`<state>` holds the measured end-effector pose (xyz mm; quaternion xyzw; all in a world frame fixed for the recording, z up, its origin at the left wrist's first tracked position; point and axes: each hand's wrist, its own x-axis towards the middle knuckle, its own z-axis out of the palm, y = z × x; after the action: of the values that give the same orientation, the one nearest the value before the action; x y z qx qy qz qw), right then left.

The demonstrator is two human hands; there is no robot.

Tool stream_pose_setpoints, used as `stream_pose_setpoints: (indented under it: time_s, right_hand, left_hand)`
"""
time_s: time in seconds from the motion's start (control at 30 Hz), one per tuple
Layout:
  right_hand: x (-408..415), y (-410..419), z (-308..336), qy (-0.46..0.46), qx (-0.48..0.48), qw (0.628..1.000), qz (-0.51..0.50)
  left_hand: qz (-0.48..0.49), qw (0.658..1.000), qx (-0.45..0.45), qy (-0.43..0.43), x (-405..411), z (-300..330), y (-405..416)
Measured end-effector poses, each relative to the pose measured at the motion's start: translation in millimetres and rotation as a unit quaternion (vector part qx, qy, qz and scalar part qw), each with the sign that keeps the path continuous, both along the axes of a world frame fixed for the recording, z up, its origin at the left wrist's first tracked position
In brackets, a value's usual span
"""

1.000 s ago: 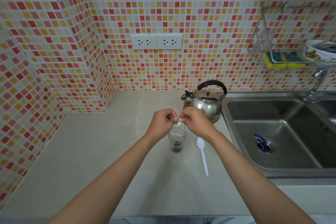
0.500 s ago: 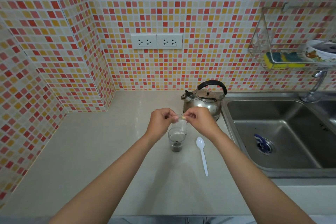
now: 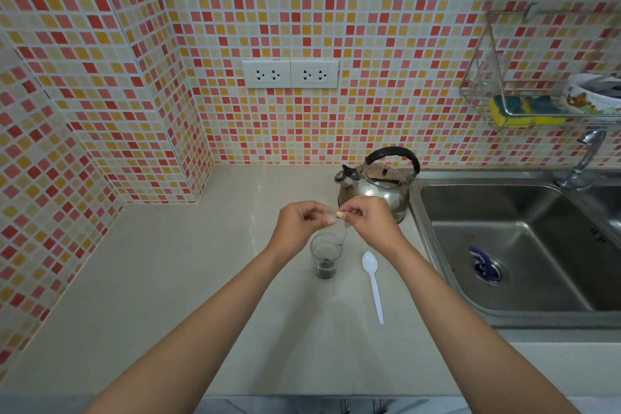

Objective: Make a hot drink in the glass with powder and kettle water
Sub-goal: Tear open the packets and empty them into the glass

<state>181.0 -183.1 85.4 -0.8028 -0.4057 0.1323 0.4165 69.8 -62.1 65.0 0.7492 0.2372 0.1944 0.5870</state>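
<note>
A small clear glass (image 3: 325, 255) stands on the counter with dark powder at its bottom. Directly above it my left hand (image 3: 300, 223) and my right hand (image 3: 369, 223) pinch a small clear plastic sachet (image 3: 343, 227) between their fingertips; its lower end hangs over the glass rim. A steel kettle (image 3: 376, 186) with a black handle stands just behind my right hand. A white plastic spoon (image 3: 373, 282) lies on the counter to the right of the glass.
A steel sink (image 3: 524, 245) takes up the right side, with a tap (image 3: 584, 158) at its back. A wire rack (image 3: 537, 77) with sponges hangs on the tiled wall. Two wall sockets (image 3: 290, 74) sit above the beige counter (image 3: 168, 279).
The sachet hung down wider over the glass half a second ago; now it looks slimmer and held closer between my fingertips. My hands have stayed almost in place.
</note>
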Motion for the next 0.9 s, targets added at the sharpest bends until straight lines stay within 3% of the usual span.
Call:
stream_pose_setpoints:
  time_s: [0.13,0.3,0.57,0.9]
  right_hand:
    - [4,-3,-2,0.082,0.056,0.994,-0.048]
    - [-1,-3,-10,0.179,0.075,0.977,-0.085]
    - [-33,32,-8,0.249,0.059,0.963,-0.082]
    - [-95,82,-77,0.262,-0.043,0.950,-0.163]
  left_hand:
    - [-0.022,0.995,-0.065,0.069,-10,-8,3]
    - [0.022,0.985,-0.157,0.070,-19,-7,7]
    - [0.100,0.988,-0.104,0.051,-49,13,47]
    - [0.140,0.969,-0.121,0.162,-92,-52,82]
